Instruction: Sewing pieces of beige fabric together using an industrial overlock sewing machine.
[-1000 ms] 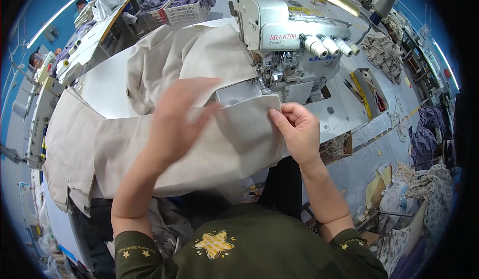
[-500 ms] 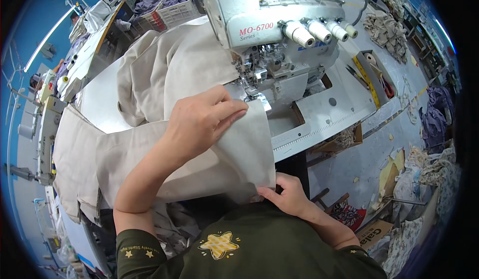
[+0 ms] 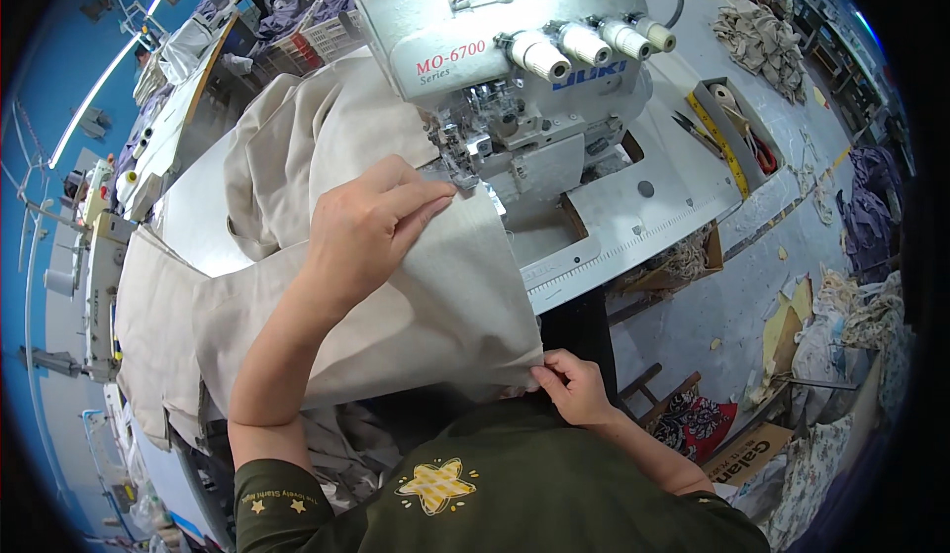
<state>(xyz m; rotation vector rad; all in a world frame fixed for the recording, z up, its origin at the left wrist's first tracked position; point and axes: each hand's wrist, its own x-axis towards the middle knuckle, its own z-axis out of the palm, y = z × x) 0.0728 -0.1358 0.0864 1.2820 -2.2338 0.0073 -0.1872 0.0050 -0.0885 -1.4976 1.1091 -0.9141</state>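
Observation:
A beige piece of fabric (image 3: 445,296) lies over the front of an overlock sewing machine (image 3: 396,44) and hangs toward my lap. My left hand (image 3: 358,227) pinches its upper edge between thumb and fingers, close beside the presser foot (image 3: 461,169). Lower down, at the near right corner of the cloth, my right hand (image 3: 577,389) grips the edge between thumb and forefinger. Between the two hands the right edge runs fairly straight. More of the beige cloth lies bunched on the table left of the machine. Part of my right fingers is hidden under the fabric.
Right of the machine, a grey tray (image 3: 762,162) holds a thread cone and scissors, with a yellow measuring tape (image 3: 714,136) across its side. Crumpled beige cloth (image 3: 757,48) sits farther back. Purple garments fill a white crate (image 3: 332,34) at the far left.
The view has shifted, so the machine appears farther left. My right hand is now farther from the presser foot, and the cloth's edge between my hands looks longer. Both pinches hold.

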